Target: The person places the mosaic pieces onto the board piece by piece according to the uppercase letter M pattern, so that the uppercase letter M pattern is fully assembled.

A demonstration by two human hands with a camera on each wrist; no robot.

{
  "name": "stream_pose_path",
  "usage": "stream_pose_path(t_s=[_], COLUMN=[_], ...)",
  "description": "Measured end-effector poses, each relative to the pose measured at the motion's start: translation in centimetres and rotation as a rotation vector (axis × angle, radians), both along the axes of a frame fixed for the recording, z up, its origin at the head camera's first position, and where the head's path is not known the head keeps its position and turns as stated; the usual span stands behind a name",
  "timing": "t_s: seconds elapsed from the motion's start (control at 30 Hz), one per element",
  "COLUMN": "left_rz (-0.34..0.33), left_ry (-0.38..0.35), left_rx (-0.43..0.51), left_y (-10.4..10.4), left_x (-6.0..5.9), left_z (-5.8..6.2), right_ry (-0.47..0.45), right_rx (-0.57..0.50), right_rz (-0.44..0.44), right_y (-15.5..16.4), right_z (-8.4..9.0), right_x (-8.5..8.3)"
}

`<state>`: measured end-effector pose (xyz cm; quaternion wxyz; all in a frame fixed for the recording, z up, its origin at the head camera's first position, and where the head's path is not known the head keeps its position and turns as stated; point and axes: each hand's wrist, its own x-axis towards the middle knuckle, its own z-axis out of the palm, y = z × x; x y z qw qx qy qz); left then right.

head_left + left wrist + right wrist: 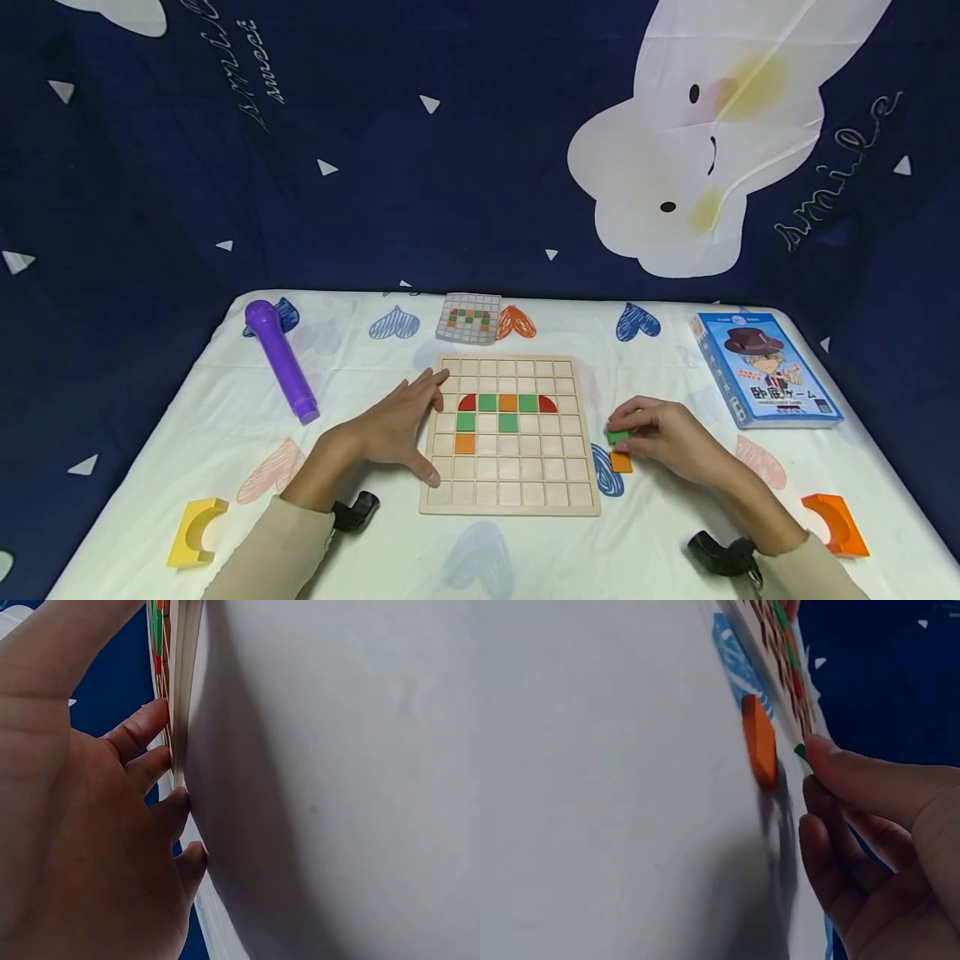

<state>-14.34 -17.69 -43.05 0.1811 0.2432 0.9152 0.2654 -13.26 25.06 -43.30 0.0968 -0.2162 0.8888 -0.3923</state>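
Your right hand [663,435] pinches a green tile [617,437] just off the right edge of the wooden board [510,500], fingers curled round it. Right below it an orange tile [621,462] lies on the bench [525,558], close to your fingertips. Your left hand [397,425] lies flat and spread against the board's left edge, fingers straight, holding nothing. On the board sit red, green and orange pieces in the upper rows. Behind it lies a small pattern card [468,317]. Further out: a purple marker [281,360] left, a blue box [765,369] right, a yellow block [197,530] and an orange block [836,523] at the near corners.
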Motion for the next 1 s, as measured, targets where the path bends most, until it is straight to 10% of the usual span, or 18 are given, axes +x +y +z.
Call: stream_pose_path(t_s=[1.0], left_rz=[-0.007], left_ry=[0.02], left_rx=[-0.009], left_y=[0.0], left_x=[0.0], left_z=[0.2], right_ry=[0.073], right_rx=[-0.095], right_rz=[-0.01], right_y=[-6.3], right_z=[-0.9], right_x=[-0.3])
